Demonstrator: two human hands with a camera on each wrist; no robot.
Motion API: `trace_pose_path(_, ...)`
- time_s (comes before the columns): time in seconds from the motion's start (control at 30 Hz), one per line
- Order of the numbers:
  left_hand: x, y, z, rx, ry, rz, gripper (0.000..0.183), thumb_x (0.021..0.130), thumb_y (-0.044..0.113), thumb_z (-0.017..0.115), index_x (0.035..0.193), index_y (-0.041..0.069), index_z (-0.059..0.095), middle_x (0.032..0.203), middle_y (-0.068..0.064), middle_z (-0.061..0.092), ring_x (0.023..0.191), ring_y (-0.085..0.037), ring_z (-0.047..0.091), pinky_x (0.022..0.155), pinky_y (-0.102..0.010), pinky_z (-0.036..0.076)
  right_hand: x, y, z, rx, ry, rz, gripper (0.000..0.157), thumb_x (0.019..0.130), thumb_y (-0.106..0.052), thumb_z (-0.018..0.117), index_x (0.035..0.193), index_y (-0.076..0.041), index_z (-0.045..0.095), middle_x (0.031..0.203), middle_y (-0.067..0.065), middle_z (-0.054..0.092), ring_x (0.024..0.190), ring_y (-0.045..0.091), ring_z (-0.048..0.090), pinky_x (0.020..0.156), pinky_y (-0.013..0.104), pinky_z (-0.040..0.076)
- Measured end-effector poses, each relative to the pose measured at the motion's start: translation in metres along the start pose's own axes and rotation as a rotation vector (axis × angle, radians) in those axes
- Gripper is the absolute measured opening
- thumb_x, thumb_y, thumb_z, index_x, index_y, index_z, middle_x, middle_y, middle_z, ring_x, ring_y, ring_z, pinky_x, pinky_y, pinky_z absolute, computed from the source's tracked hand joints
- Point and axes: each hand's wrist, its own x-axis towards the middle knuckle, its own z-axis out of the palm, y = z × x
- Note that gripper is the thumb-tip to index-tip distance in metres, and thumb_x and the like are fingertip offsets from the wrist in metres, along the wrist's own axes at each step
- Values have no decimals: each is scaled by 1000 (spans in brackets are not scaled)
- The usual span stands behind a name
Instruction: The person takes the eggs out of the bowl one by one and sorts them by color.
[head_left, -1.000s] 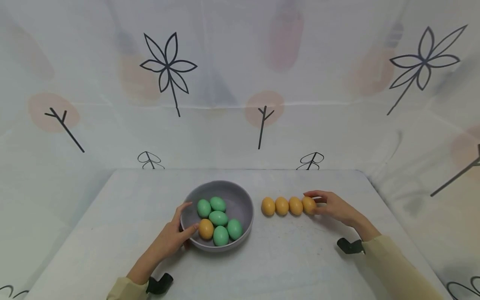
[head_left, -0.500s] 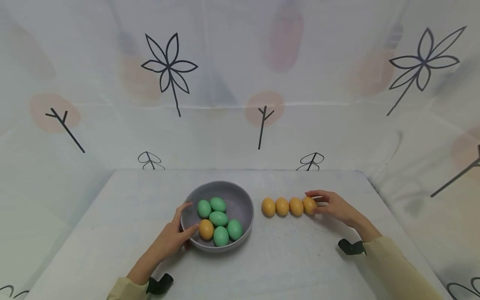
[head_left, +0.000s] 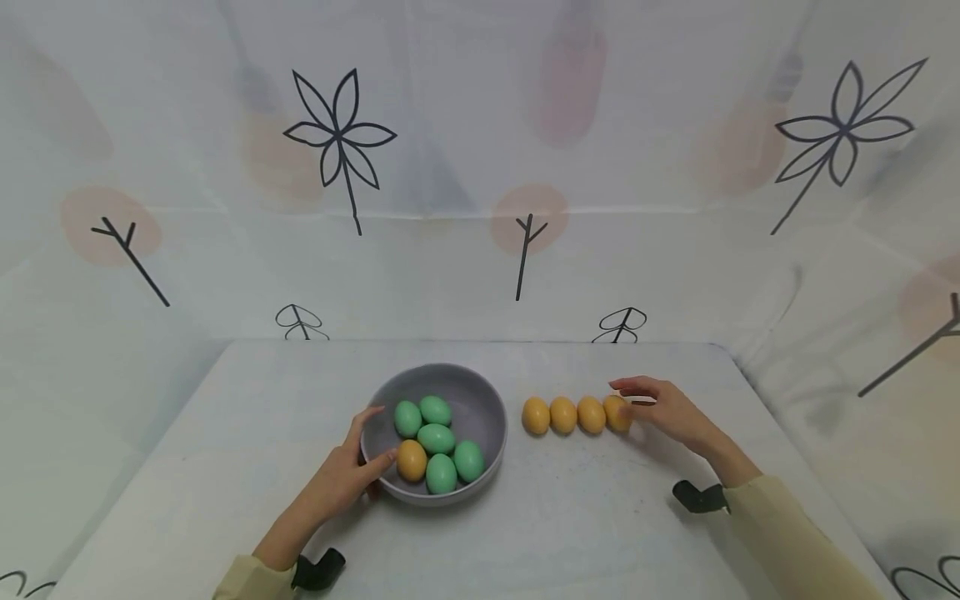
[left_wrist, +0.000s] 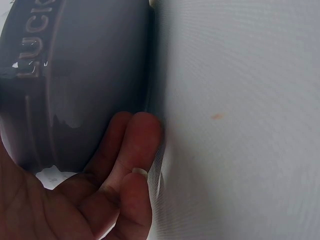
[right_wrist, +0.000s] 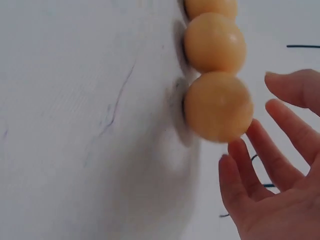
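Observation:
My left hand (head_left: 337, 477) holds the near left side of a grey bowl (head_left: 491, 404), thumb over the rim. In the left wrist view its fingers (left_wrist: 141, 137) curl under the bowl's lower wall, close to the table. Inside the bowl lie several green eggs (head_left: 437, 439) and one orange egg (head_left: 412, 461). To the right, several more orange eggs (head_left: 564, 415) stand side by side in a row. My right hand (head_left: 673, 414) is at the row's right end, fingers loosely spread beside the last orange egg (right_wrist: 218, 106) and holding nothing.
The white table (head_left: 525, 533) ends at a pale fabric backdrop (head_left: 450, 275) printed with flowers and twigs. A black wrist mount (head_left: 321, 570) sits by the left sleeve, another black mount (head_left: 699, 497) by the right one.
My right hand has loosened and lifted slightly off the end orange egg, which stays in the row. My left hand and the bowl have not moved.

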Motion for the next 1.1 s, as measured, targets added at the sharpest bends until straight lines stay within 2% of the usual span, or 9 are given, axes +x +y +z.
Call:
trace_pose_path(0.17,1,-2,1,15,4,-6,73,96,45,62,154,30,20,69,-3,62,63,-19,59,65,-34,46,0,-17,5,10,43,-38,43,96,-18,67,134,1,58,136,22,56,124,42,52,101,54,41)
trace_pose_path(0.33,1,-1,1,12,2,-1,73,97,44,62,154,29,20,69,-3,62,63,-19,59,65,-33,45,3,-37,14,15,50,-79,37,96,-14,66,130,0,62,132,19,59,123,41,53,100,52,43)
trace_pose_path(0.57,1,-1,0,3,-5,10,72,97,43,61,154,27,20,68,-4,62,62,-19,58,65,-34,45,9,-57,34,14,-8,-147,29,96,-9,65,124,-1,65,127,20,61,117,37,58,97,48,46)
trace_pose_path(0.83,1,-3,2,16,5,-3,72,97,45,62,154,30,20,67,-3,62,62,-19,59,65,-33,46,22,-73,56,35,-49,-217,26,95,-7,66,120,-1,68,121,14,65,114,31,61,92,37,50)
trace_pose_path(1.1,2,-4,2,15,10,-8,72,96,45,62,154,30,20,68,-4,62,63,-20,59,66,-34,45,34,-96,73,70,-119,-298,26,93,-3,65,119,-7,69,120,11,66,113,30,61,91,36,51)
